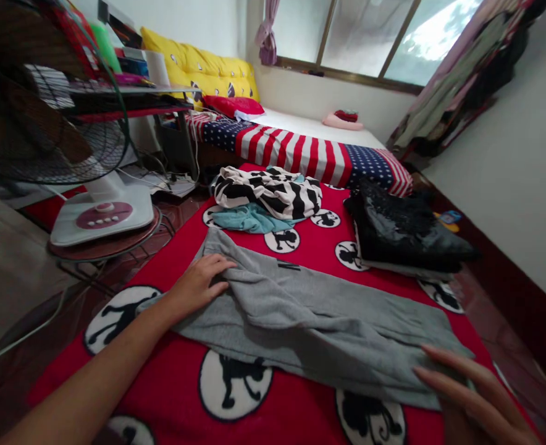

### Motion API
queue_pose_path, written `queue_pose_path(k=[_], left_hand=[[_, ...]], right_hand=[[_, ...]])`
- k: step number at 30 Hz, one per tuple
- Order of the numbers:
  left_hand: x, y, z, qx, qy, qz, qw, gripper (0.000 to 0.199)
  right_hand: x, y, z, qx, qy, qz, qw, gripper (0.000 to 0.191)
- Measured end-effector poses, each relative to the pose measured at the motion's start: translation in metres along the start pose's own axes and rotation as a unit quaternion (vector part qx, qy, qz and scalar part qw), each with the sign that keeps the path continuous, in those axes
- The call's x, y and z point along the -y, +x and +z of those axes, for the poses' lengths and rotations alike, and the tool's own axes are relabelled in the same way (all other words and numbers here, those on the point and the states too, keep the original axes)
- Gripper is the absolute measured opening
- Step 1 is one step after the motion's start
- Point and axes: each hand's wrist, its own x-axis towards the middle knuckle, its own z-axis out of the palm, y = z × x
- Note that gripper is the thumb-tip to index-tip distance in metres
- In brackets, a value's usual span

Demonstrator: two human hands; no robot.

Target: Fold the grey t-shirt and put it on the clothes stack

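A pair of grey sweatpants [310,309] lies stretched across a red blanket [180,383], its cloth creased along the length. My left hand [201,281] rests on the left end of the trousers, fingers extended and a little apart on the fabric. At the lower right, my right hand [477,395] is over the leg-end of the same trousers, fingers stretched out; part of it is cut off by the frame edge. Beyond the trousers sits a loose heap with a black-and-white patterned cloth [273,188] on top of a light blue garment [254,218].
A stack of folded dark clothes [403,228] is at the blanket's right. A fan [104,210] stands on a round stool [110,247] at left, near a cluttered desk [134,89]. Farther back is a bed [296,151] with a striped, starred cover; clothes [467,80] hang at right.
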Motion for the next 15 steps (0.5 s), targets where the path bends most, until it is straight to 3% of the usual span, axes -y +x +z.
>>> queue_pose_path(k=[2,4,8,11,13,15], left_hand=[[0.006,0.005,0.004,0.016,-0.014,0.004,1.0,0.03],[0.014,0.007,0.009,0.018,-0.027,0.01,0.999,0.035],[0.029,0.003,0.022,-0.014,-0.067,-0.003,0.998,0.038],[0.033,0.0,0.027,-0.032,-0.106,-0.028,0.993,0.042],[0.033,-0.002,0.027,-0.044,-0.134,-0.046,0.989,0.041],[0.03,-0.002,0.025,-0.054,-0.165,-0.064,0.983,0.039]], right_hand=[[0.014,0.012,0.0,0.061,0.063,-0.025,0.996,0.021],[0.019,0.019,0.005,0.116,0.107,0.006,0.987,0.022],[0.013,0.02,0.021,0.084,0.116,0.128,0.981,0.029],[0.012,0.022,0.033,0.146,0.056,0.151,0.976,0.052],[0.017,0.027,0.034,0.223,0.025,0.123,0.967,0.036],[0.025,0.036,0.027,0.227,0.031,0.072,0.971,0.012]])
